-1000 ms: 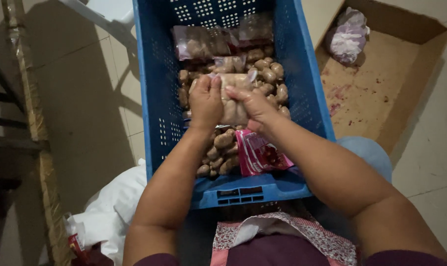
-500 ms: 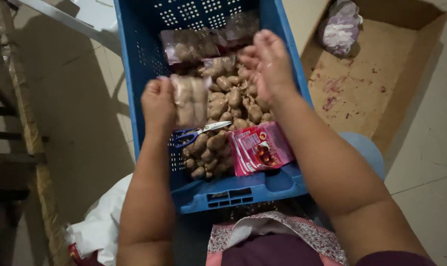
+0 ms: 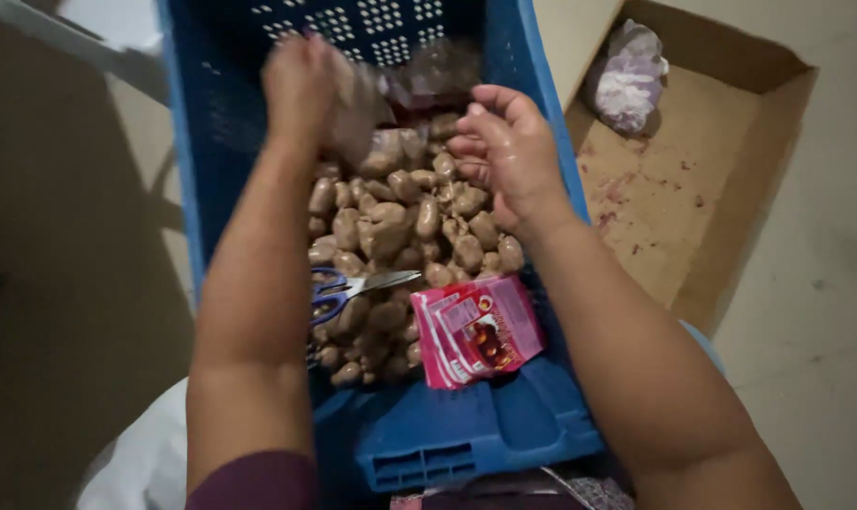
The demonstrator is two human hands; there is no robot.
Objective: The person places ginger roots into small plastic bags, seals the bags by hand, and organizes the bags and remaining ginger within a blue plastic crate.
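Fingers (image 3: 490, 113) of the right hand (image 3: 514, 156) are loosely curled and slightly spread, palm turned inward, holding nothing that can be made out; the hand hovers over the far right part of the pile of brown tamarind-like pods (image 3: 400, 227). Left hand (image 3: 301, 85) is raised over the far end of the blue plastic crate (image 3: 466, 434) and is motion-blurred; its fingers appear closed on a clear plastic bag (image 3: 358, 113) that hangs just beside the hand, though the exact grip cannot be told.

Pods lie loose in a heap along the middle of the crate floor, running from near the front wall to the far end. More clear bags (image 3: 438, 76) with brownish contents rest at the far end, against the perforated wall.

Scissors with blue handles (image 3: 348, 288) lie on the pods near the left forearm, blades pointing right. A small stack of pink printed labels (image 3: 476, 331) lies in the near right corner of the crate, touching the pods and just beside the right forearm.

To the right of the crate, an open cardboard box (image 3: 693, 208) sits on the floor, its bottom stained with reddish specks. A crumpled whitish plastic bag (image 3: 627, 80) lies in its far corner. White cloth (image 3: 140, 463) shows at the lower left.
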